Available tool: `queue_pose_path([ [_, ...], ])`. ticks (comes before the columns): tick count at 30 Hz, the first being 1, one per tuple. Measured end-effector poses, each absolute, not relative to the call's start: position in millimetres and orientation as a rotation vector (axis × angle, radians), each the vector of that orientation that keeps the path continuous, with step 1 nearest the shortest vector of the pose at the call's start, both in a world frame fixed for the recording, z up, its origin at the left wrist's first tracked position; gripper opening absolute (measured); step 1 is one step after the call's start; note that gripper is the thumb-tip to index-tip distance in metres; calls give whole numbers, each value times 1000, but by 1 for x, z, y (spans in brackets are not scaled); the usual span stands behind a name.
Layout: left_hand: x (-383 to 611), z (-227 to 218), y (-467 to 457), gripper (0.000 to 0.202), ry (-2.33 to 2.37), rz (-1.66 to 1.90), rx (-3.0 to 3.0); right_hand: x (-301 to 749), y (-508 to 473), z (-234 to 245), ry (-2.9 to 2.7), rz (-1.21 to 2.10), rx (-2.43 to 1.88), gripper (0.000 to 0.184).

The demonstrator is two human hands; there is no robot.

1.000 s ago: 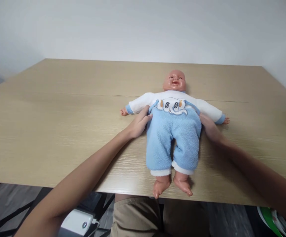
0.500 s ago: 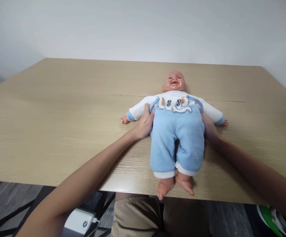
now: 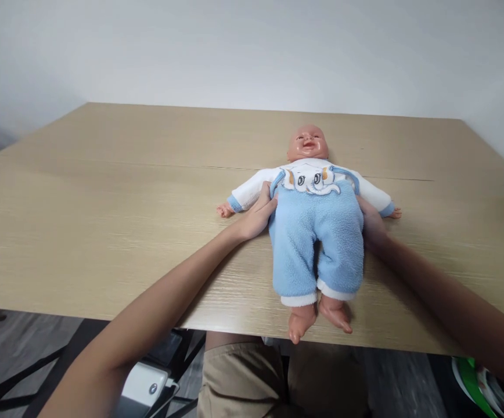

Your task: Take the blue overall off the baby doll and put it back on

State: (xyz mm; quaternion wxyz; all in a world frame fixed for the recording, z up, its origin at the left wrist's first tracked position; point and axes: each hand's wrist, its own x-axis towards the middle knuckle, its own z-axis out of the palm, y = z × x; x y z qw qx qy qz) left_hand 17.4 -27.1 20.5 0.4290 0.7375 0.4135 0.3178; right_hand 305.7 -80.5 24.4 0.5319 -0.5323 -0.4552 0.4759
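A baby doll [image 3: 319,226] lies on its back on the wooden table [image 3: 117,215], its head toward the wall and its feet near the front edge. It wears light blue fleece overalls over a white top, with an elephant face on the bib. My left hand [image 3: 261,212] grips the doll's side at the waist, thumb on top and the fingers partly hidden by the cloth. On the opposite side, my right hand [image 3: 373,223] presses round the waist, its fingers hidden behind the overalls. The doll's arms spread outward beyond both hands.
A pale wall [image 3: 252,52] rises behind the table. Below the front edge are my legs in khaki shorts [image 3: 238,377], a white device with a cable [image 3: 145,386] at left, and a round green-and-white object [image 3: 474,383] at lower right.
The doll's legs and feet have shifted slightly right and away from the front edge. Both hands stay at its waist. The view has moved slightly.
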Motion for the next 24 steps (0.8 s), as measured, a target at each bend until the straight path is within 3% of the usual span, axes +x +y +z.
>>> queue_pose_path([
  [6, 23, 11, -24, 60, 951, 923, 1736, 304, -83, 24, -878, 1319, -1219, 45],
  [19, 24, 20, -21, 54, 940, 1012, 1779, 296, -87, 39, -1016, 1162, -1199, 47],
  [24, 21, 22, -17, 52, 901, 1023, 1792, 301, -85, 32, -1042, 1074, -1185, 39],
])
